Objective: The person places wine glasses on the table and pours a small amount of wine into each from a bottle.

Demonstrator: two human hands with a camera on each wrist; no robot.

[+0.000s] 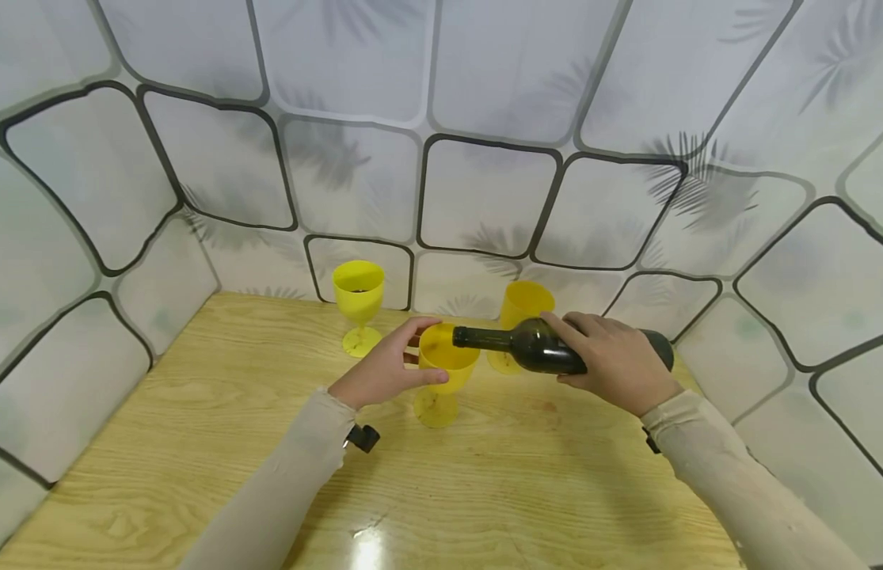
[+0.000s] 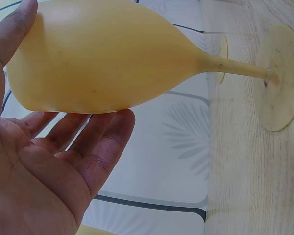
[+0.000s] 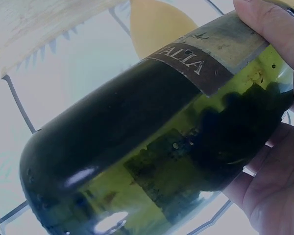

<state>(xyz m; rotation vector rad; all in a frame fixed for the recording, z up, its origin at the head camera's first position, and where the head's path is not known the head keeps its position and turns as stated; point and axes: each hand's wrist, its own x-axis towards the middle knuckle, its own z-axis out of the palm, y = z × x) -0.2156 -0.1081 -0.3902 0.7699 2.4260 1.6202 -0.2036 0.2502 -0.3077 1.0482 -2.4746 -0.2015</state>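
Observation:
My left hand [image 1: 384, 366] holds the bowl of a yellow goblet [image 1: 450, 370], thumb on one side and fingers on the other. Its round foot stands on the wooden table, as the left wrist view of the goblet [image 2: 103, 54] also shows. With my right hand [image 1: 621, 362] I grip a dark green wine bottle [image 1: 544, 348] round its body. The bottle lies almost level, its neck pointing left and its mouth over the goblet's opening. In the right wrist view the bottle [image 3: 103, 127] bears a partly covered label. Whether liquid is flowing I cannot tell.
Another yellow goblet [image 1: 359, 294], with something dark inside, stands at the back left. A third goblet [image 1: 527, 302] stands behind the bottle, partly hidden by it. The wooden table [image 1: 512, 483] meets a patterned wall covering [image 1: 484, 202] at the back and sides.

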